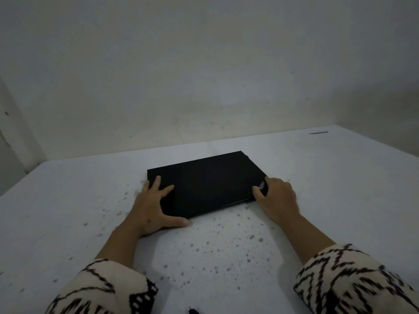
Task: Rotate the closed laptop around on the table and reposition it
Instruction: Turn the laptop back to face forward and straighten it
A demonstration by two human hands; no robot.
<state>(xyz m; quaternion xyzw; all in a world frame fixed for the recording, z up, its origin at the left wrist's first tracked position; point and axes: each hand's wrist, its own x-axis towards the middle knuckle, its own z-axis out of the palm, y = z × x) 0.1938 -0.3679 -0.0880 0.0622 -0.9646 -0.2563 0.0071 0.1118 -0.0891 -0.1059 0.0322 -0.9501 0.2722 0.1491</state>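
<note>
One closed black laptop (204,182) is seen, lying flat on one white, speckled table (68,200), roughly mid-table and skewed so that its long edges run diagonally, the far right corner pointing toward the wall (181,64). Two hands are counted, both on the laptop. The left hand (154,207) is spread wide open at the near left corner: fingers (157,181) are laid flat on the lid, and the thumb is stretched along the near edge, touching the table. The right hand (277,196) is curled over the right corner, partly closed, with the thumb pressed on the lid and the fingers wrapped around the side edge; the corner is gripped. The laptop is not lifted; it is seen resting on the table. A small silver logo (263,185) is visible on the lid beside the right thumb, but its lettering is too blurred to be read. Two cream sleeves (102,288) with black zigzag pattern are seen at the bottom. One dark thin mark (318,133) is noted far right on the table, well apart from the laptop. One small dark object (192,311) is cut off at the bottom edge; it cannot be identified.
</note>
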